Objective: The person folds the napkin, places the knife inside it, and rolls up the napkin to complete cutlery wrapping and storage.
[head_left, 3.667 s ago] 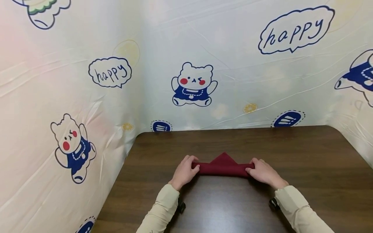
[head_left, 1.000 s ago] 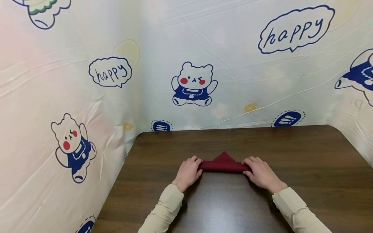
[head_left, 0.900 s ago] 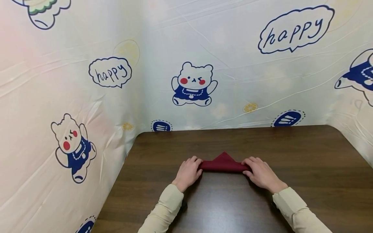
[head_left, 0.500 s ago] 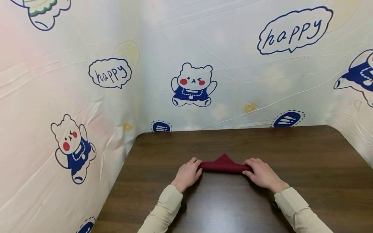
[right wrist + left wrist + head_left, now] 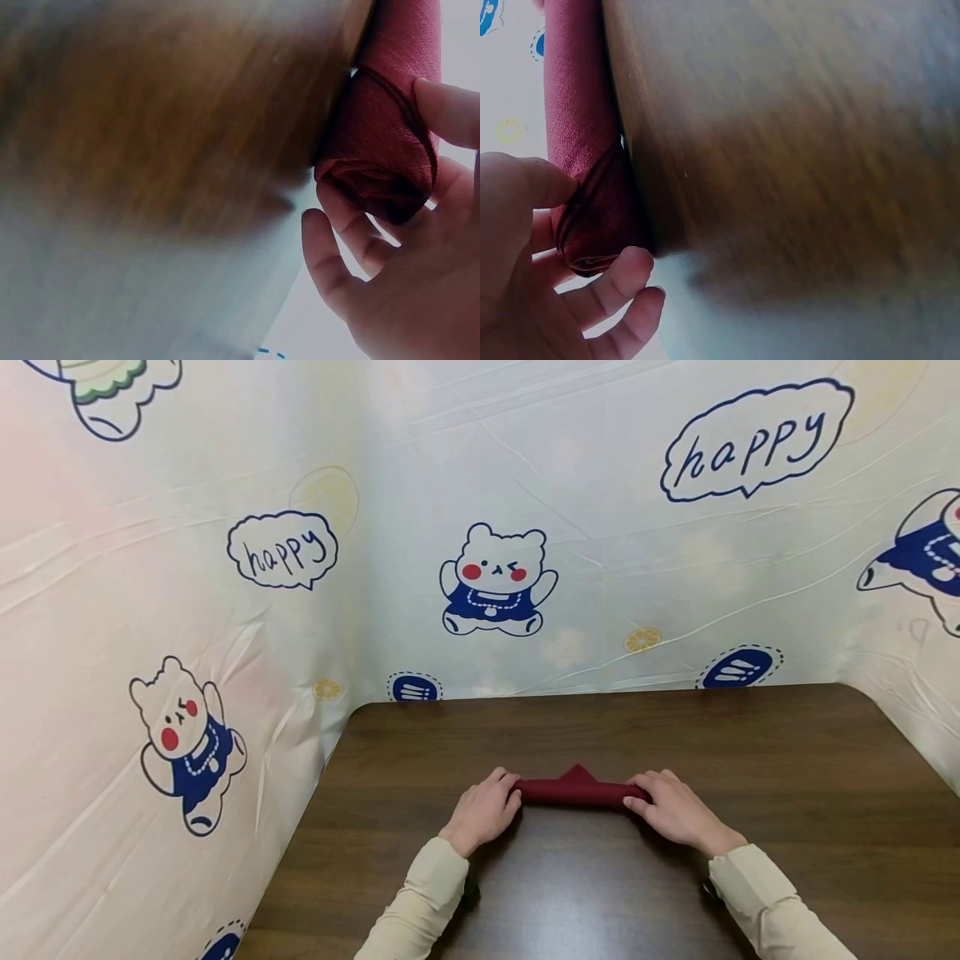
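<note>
A dark red cloth (image 5: 576, 792), rolled into a tube, lies crosswise on the table, and a small triangular corner sticks up behind its middle. My left hand (image 5: 482, 812) grips the left end of the roll, thumb on the near side. At the right end, my right hand (image 5: 681, 810) holds it in the same way. The left wrist view shows the thumb against the rolled cloth (image 5: 585, 97) and fingers curled about its end. In the right wrist view the spiral layers of the cloth (image 5: 397, 60) show at the end, between thumb and fingers.
Dark brown wood-grain table (image 5: 585, 877) with rounded far corners. A pale curtain (image 5: 600, 468) printed with bears and "happy" bubbles hangs behind it and along both sides. Dark straps or devices sit under both wrists.
The cloth's triangular corner has shrunk as the roll takes it up, and the roll has shifted slightly toward me. Since the oldest frame, both hands have moved closer together.
</note>
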Available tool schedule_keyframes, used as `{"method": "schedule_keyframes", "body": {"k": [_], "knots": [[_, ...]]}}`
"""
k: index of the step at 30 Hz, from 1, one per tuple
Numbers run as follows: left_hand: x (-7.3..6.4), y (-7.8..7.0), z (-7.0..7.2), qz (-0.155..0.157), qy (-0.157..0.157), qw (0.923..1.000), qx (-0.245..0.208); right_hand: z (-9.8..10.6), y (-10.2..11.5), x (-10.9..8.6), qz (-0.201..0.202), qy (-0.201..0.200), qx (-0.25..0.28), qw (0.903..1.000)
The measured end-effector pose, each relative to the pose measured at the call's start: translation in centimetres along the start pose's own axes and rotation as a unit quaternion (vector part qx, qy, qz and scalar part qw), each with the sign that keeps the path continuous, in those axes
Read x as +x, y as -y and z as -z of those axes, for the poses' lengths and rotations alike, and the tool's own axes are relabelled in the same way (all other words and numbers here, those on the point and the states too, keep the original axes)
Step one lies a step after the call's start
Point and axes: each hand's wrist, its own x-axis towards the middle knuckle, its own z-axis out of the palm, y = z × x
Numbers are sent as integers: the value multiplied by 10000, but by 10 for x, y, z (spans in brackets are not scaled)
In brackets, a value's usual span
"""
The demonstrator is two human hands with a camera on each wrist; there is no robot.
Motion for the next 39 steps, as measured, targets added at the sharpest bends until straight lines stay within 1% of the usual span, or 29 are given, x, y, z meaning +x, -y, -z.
{"method": "schedule_keyframes", "body": {"k": [5,10,19,27,33,36,39], "knots": [[-1,-2,2,107,123,9999,15,-1,0,0,-191,139,93,9997],[0,-3,2,162,229,9996,46,-1,0,0,-334,258,110,9990],[-1,-2,-1,433,517,9974,-236,-2,2,0,-571,547,136,9968],[-3,-2,1,512,568,9962,-424,2,7,1,-760,880,162,9931],[-5,-1,3,402,522,9969,-430,5,10,1,-976,1120,238,9886],[-6,-1,3,359,459,9973,-447,6,13,2,-1109,1173,239,9866],[-6,-1,3,342,391,9977,-445,6,16,1,-1168,1142,128,9865]]}}
